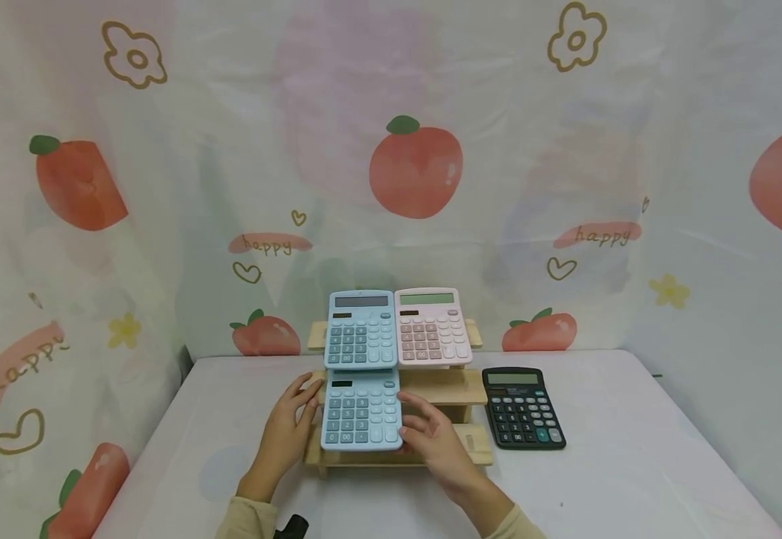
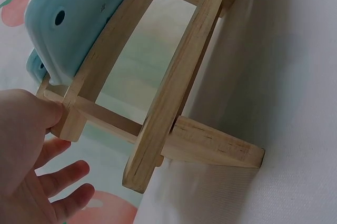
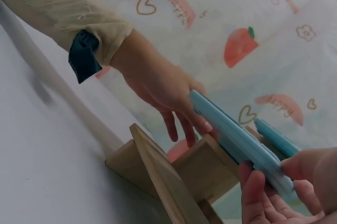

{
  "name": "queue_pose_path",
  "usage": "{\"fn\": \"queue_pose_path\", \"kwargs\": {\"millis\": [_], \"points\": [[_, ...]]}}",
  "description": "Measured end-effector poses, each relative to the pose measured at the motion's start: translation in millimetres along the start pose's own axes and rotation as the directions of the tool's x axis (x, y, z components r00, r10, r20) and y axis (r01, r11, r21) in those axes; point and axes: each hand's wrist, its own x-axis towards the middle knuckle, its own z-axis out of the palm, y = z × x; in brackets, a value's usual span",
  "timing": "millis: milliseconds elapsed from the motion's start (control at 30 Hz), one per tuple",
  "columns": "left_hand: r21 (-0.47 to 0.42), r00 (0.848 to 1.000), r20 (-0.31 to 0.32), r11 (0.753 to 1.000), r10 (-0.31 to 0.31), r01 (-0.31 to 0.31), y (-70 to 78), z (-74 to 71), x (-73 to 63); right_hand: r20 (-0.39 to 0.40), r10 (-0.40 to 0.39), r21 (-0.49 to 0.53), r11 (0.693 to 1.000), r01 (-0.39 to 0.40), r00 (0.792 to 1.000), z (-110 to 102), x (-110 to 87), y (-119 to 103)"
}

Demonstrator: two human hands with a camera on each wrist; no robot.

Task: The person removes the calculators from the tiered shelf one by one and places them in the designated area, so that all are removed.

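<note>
A light blue calculator [image 1: 367,423] leans face-up on the middle of a tiered wooden rack [image 1: 441,385]. My right hand [image 1: 441,449] pinches its right edge, the thumb on the key side and the fingers behind, as the right wrist view shows of the calculator [image 3: 239,137]. At the rack's left side, my left hand [image 1: 286,434] grips the end of a wooden slat [image 2: 76,121] with thumb and forefinger; its other fingers are spread loosely below. On the top tier a second blue calculator [image 1: 361,337] stands beside a pink calculator [image 1: 433,329].
A black calculator [image 1: 524,408] lies on the white table [image 1: 633,449] just right of the rack. The lowest rack board [image 1: 474,445] juts toward me. A patterned cloth backdrop [image 1: 431,67] surrounds the table at the back and sides. A small dark object [image 1: 292,526] shows beside my left sleeve.
</note>
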Motion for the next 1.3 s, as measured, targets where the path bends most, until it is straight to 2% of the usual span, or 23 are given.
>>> {"fn": "queue_pose_path", "kwargs": {"millis": [200, 400, 1000, 1300], "points": [[0.008, 0.999, -0.02, 0.999, 0.037, -0.037, -1.7, 1.7, 0.5, -0.018, 0.001, 0.002, 1.0, -0.001, 1.0, -4, -5.8, -1], [0.01, 0.999, -0.018, 0.999, 0.045, -0.045, -0.7, 1.4, 0.1, -0.018, -0.001, 0.008, 1.0, 0.001, 1.0, -10, -13.2, -1], [0.006, 0.999, -0.019, 0.999, 0.044, -0.044, 0.3, 0.9, -0.5, -0.004, 0.026, 0.02, 0.999, -0.026, 1.0, -29, -31.4, -3], [0.005, 0.998, -0.025, 0.999, 0.052, -0.051, 1.2, -0.1, -0.4, -0.015, 0.063, 0.011, 0.998, -0.063, 0.998, -34, -42.5, -7]]}}
